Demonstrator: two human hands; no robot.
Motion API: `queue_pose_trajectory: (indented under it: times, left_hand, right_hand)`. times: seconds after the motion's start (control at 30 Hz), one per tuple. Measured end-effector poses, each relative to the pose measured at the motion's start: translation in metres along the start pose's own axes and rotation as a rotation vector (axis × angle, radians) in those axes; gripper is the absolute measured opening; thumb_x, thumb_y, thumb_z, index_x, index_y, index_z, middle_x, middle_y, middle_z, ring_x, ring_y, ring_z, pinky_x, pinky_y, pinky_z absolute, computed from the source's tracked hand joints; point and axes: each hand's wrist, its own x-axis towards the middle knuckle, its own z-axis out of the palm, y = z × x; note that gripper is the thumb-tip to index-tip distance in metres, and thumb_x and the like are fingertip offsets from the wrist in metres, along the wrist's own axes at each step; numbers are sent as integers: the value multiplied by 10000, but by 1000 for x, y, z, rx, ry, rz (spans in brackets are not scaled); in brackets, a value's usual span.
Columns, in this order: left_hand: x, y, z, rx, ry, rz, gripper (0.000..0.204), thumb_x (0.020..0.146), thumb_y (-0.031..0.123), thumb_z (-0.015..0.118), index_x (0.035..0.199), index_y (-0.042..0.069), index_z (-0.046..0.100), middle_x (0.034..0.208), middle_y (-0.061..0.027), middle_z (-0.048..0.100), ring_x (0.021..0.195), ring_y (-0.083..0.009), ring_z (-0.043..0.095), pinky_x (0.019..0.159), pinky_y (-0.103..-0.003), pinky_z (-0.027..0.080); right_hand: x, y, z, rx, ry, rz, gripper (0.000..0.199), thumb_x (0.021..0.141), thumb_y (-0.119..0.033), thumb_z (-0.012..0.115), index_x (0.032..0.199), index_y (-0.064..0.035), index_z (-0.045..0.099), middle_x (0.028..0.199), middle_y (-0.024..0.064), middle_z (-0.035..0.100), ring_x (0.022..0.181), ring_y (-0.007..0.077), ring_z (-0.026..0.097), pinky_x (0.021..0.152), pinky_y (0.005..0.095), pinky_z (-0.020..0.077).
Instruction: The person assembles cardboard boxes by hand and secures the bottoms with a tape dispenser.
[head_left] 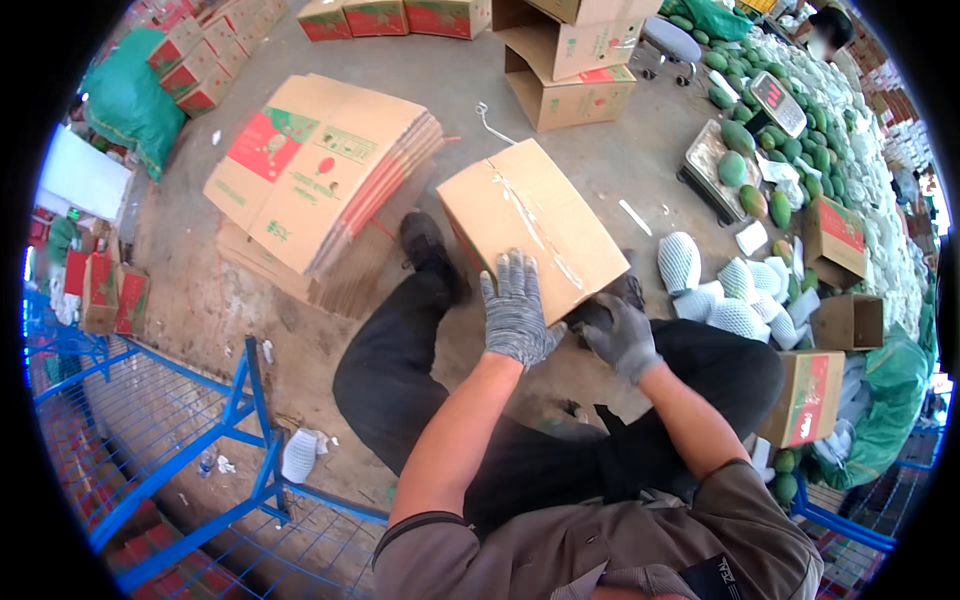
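Observation:
A closed cardboard box [530, 215] sits between my feet, a strip of shiny tape running along its top seam. My left hand [516, 305], in a grey knit glove, lies flat on the box's near part with its fingers stretched out. At the near right corner is my right hand [622, 335], also gloved. Its fingers curl beside a dark shape just below the box's edge, and what they hold is hard to make out. My dark shoe [625, 290] is partly hidden behind that corner.
Flattened cartons [310, 170] are stacked at the left. Empty boxes [570, 75] stand ahead near a stool [670, 42]. At the right are a scale [715, 165], green mangoes [735, 137] and white foam nets [680, 262]. A blue metal frame [190, 450] runs along the near left.

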Motion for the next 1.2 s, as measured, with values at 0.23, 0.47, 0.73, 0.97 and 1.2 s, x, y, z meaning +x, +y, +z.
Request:
queue_pose_trajectory:
  times: [0.23,0.47,0.73,0.97,1.2]
  left_hand:
    - [94,-50,-55,78,86,43,935,855,642,605,1486,-16,398,1534,-272,358,1455,-423,299,1170,-635,179]
    - [190,-109,-67,-187,65,-490,968,865,651,613,1513,-10,331,1413,-280,524,1335,-410,499,1063,-504,433]
    - [135,-56,-28,-188,267,-271,1136,820,627,667,1554,-87,176,1585,-323,254,1481,-457,248,1212,-547,181]
    - [143,-52,-18,-37,-13,-4,1043,797,468,712,1562,-47,225,1641,-273,162,1537,-427,127,1229,-601,38]
    - [148,-50,21,4,97,56,946,835,405,669,1557,-45,256,1639,-265,177,1536,-412,150,1232,-596,70]
  right_hand:
    - [43,14,-5,15,-145,148,771,744,-352,810,1337,29,496,1079,270,687,1037,417,668,910,445,534]
    - [201,93,-28,93,74,18,557,750,-307,806,1182,-25,597,1085,200,710,996,368,692,899,422,542]
    - [368,-28,-137,203,354,-215,545,803,-263,768,1257,-21,588,1107,213,698,1000,365,689,896,414,538]
    - [503,-138,-14,-126,-241,-186,398,848,-338,721,1134,-62,701,1052,131,705,911,256,675,847,390,517]
    - [556,-123,40,-216,-811,164,272,785,-286,676,978,-102,728,922,73,708,889,243,675,777,347,521]
